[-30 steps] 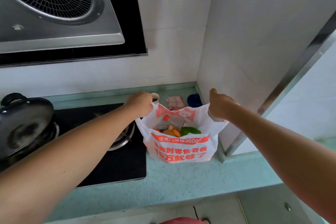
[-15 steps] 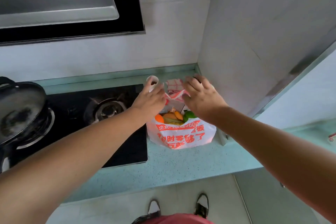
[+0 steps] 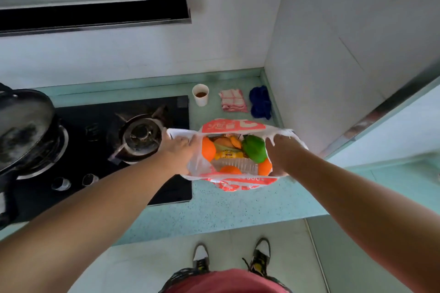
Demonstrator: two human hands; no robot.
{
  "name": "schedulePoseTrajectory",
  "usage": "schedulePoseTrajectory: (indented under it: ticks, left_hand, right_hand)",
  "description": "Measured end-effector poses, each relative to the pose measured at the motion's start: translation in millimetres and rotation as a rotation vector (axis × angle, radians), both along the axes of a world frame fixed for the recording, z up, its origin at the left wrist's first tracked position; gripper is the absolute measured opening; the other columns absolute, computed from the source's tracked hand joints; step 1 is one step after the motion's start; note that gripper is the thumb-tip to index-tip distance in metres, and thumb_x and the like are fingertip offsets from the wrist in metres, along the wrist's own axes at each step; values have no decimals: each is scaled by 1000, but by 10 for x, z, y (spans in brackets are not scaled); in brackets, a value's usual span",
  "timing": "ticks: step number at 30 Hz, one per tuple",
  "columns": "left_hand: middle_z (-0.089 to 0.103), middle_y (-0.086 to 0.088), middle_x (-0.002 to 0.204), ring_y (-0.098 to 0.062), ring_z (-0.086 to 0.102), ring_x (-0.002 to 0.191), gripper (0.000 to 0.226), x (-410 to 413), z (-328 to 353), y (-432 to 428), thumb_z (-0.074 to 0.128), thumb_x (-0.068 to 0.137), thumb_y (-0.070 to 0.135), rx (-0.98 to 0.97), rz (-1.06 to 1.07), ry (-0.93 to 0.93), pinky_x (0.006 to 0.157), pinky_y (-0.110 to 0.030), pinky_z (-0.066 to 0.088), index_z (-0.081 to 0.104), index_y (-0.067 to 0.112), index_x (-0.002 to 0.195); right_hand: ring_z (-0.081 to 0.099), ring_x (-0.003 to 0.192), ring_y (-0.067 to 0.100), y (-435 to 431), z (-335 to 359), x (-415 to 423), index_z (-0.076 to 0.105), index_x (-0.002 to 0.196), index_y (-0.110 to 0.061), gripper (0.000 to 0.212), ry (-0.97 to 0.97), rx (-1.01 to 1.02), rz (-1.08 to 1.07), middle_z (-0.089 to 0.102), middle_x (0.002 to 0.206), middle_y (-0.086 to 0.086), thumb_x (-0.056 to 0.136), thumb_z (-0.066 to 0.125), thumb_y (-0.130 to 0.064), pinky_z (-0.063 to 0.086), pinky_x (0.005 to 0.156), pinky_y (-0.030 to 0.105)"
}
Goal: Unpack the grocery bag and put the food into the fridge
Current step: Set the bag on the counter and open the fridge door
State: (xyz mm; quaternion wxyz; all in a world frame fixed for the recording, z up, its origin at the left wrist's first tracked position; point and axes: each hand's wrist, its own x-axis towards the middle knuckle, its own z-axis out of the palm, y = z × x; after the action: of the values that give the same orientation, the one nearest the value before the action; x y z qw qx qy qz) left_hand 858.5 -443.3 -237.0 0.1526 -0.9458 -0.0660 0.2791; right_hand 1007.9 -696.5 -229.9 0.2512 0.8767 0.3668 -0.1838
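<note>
Nearest the camera: two forearms reach out over the teal tabletop [image 3: 238,211] edge.

Left hand [image 3: 177,153] pinches the left rim of the grocery bag [image 3: 238,182], fingers closed on the plastic, pulling it toward the stove [image 3: 119,150]. Right hand [image 3: 282,150] pinches the right rim the same way, stretched plastic showing at its fingertips. Both grips are occupied; neither holds food. The bag sits on the tabletop just right of the stove, its mouth held wide open and facing up.

Key relation: the food lies directly between the two grips and below them, so the coming reach goes inward and down, not forward.

- A clear plastic tray [image 3: 234,164] lies across the bag, its long axis running left-right between the hands.
- An orange [image 3: 208,150] sits almost touching the left hand.
- A green pepper [image 3: 254,148] sits right beside the right hand.
- More oranges lie at the near edge, and a yellow wrapped pack [image 3: 227,155] lies mid-bag.

Judgement: each hand has one item equally close. One grip likely must let go of the rim to pick, and the slack side may then fold over the contents.

Farther back: a paper cup [image 3: 200,95], a pink checked cloth [image 3: 233,100] and a blue cloth [image 3: 260,102] against the wall. No fridge in view.
</note>
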Motion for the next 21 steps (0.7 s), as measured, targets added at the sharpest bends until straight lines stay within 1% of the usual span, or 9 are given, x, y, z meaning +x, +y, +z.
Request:
schedulePoseTrajectory:
  ticks: [3,6,9,11,12,14,16,18,21]
  left_hand:
    - [38,-3,154,-26,42,138,120,-86,-141,21,68,70,68,-42,74,53,108,-65,28,0,18,155]
    - [30,1,159,-26,39,139,123,-106,-202,26,68,68,73,-31,129,132,106,-56,36,4,16,157]
    - [45,3,146,-25,42,132,85,8,-103,-23,61,83,57,69,66,86,107,-59,27,27,20,151]
    - [54,2,132,-24,44,126,46,110,-1,-117,54,91,32,102,-1,-95,111,-63,14,50,21,135]
    - [57,1,126,-24,45,123,35,164,35,-172,53,91,23,100,-29,-188,113,-64,10,58,20,126]
    - [60,-3,119,-25,49,117,28,266,40,-274,53,90,15,54,-147,-347,115,-60,14,65,16,116]
    - [59,-8,126,-27,49,119,33,365,-101,-326,52,93,21,-114,-257,-405,112,-50,31,63,10,121]
    - [47,-13,143,-27,42,132,53,447,-296,-322,56,94,36,-352,-189,-358,108,-45,42,51,7,138]
    - [34,-15,153,-31,28,144,79,532,-563,-255,54,91,57,-468,22,-345,112,-48,39,34,7,150]
  right_hand:
    - [51,126,26,-122,-214,-57,23,153,-21,125,81,115,-54,52,141,4,54,75,-76,42,108,46]
    - [58,118,25,-134,-272,-101,14,154,-17,132,123,179,-65,54,139,6,55,82,-72,51,100,42]
    - [55,126,28,-15,-47,-85,16,156,-6,112,63,179,66,43,148,17,78,71,-65,49,101,38]
    - [55,124,27,106,33,-19,30,150,-6,83,0,222,177,46,144,15,91,64,-52,49,102,37]
    - [54,123,25,167,62,15,34,147,-7,70,-11,253,207,49,141,13,95,62,-45,48,103,37]
    - [48,129,27,267,59,98,35,148,-10,70,11,270,227,48,144,10,94,62,-47,42,110,42]
    - [36,141,32,331,7,183,29,151,-15,87,38,201,220,40,152,10,87,58,-67,31,117,52]
    - [30,145,34,363,-87,291,27,152,-20,95,57,158,182,35,156,9,82,48,-81,26,118,57]
    - [25,148,36,398,-204,452,21,153,-29,93,129,227,88,27,161,10,81,27,-87,22,118,62]
